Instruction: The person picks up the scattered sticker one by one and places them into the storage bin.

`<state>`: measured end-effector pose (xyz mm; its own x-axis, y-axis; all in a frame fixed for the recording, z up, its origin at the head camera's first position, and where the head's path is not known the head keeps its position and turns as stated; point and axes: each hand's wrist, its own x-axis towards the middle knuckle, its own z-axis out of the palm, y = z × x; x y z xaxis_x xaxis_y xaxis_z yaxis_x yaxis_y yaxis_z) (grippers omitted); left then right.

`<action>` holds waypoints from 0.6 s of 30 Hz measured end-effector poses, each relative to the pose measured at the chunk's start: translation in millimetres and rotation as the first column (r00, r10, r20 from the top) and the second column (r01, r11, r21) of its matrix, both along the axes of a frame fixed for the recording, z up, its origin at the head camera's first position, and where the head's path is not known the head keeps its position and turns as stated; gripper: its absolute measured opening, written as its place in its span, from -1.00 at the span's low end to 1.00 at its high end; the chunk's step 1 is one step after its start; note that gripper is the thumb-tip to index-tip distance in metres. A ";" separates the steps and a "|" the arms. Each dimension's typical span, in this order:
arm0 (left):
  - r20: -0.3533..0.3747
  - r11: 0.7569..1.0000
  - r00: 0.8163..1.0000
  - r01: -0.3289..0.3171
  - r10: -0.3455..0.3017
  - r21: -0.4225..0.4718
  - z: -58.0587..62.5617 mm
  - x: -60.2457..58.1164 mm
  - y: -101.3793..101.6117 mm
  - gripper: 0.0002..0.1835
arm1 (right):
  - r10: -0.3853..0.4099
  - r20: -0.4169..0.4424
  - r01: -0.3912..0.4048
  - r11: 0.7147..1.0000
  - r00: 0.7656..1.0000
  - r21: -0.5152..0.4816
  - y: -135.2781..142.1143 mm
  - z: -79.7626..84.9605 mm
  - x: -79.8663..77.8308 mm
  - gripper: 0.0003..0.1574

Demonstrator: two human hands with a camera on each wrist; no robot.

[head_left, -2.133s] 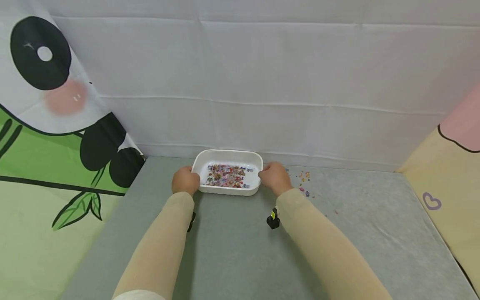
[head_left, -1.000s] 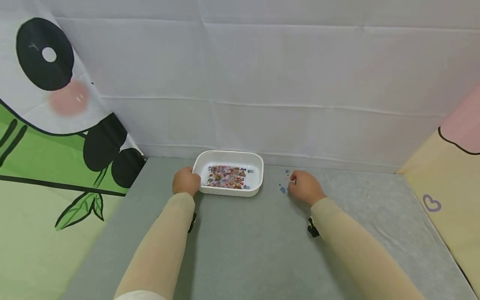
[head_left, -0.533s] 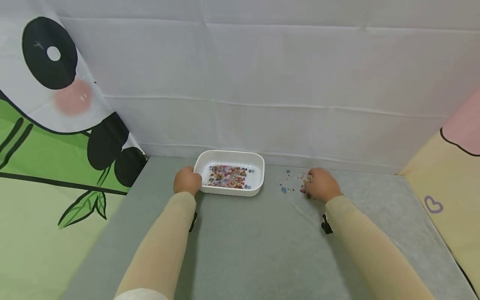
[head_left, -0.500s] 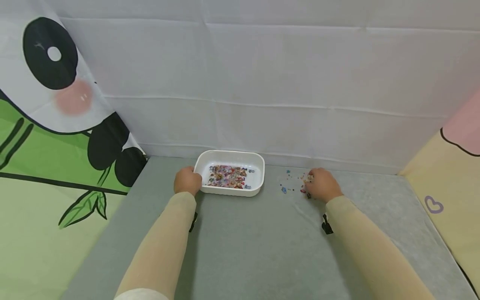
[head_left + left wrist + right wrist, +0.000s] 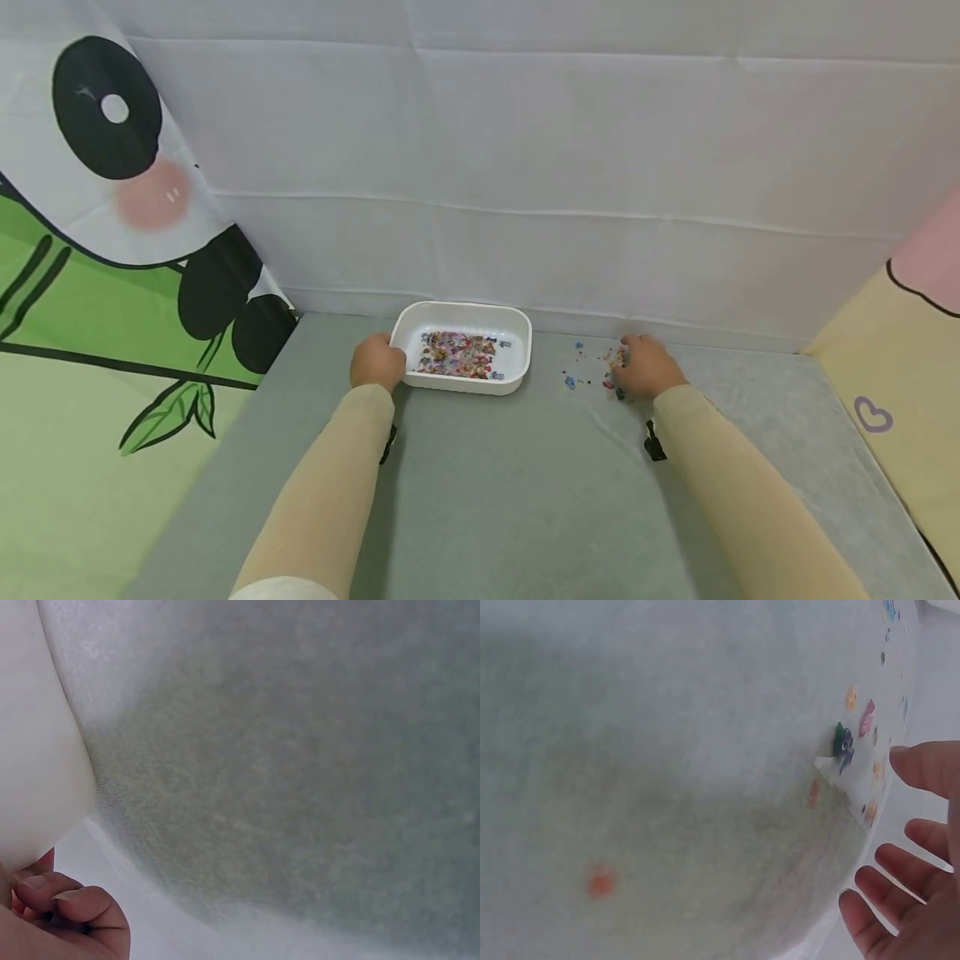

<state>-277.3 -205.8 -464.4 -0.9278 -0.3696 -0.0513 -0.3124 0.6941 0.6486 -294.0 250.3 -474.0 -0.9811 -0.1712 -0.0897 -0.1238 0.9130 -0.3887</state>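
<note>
Beads (image 5: 592, 371), tiny and many-coloured, lie scattered on the grey bench (image 5: 495, 492) just ahead of the right hand (image 5: 643, 368), whose fingers (image 5: 900, 862) are spread and straight beside them, holding nothing. Left hand (image 5: 377, 364) has its fingers (image 5: 71, 900) curled against the near-left end of the white tray (image 5: 517, 379), which holds a heap of the same beads, left of the loose ones.
</note>
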 end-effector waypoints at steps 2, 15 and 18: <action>0.004 1.000 1.000 0.000 0.000 0.000 0.1 0.8 0.6 -0.54 | 0.009 0.010 -0.009 1.000 1.000 0.005 -0.3 -1.6 -1.9 -0.13; 0.017 1.000 1.000 0.003 -0.003 0.000 1.7 0.1 2.8 -0.52 | -0.016 0.019 0.016 0.999 1.000 0.034 -8.4 -15.1 -7.0 -0.08; 0.015 1.000 1.000 -0.002 0.002 -0.002 0.3 -1.3 0.9 -0.53 | -0.006 0.002 0.006 0.999 1.000 0.051 -9.5 -15.1 -7.2 -0.11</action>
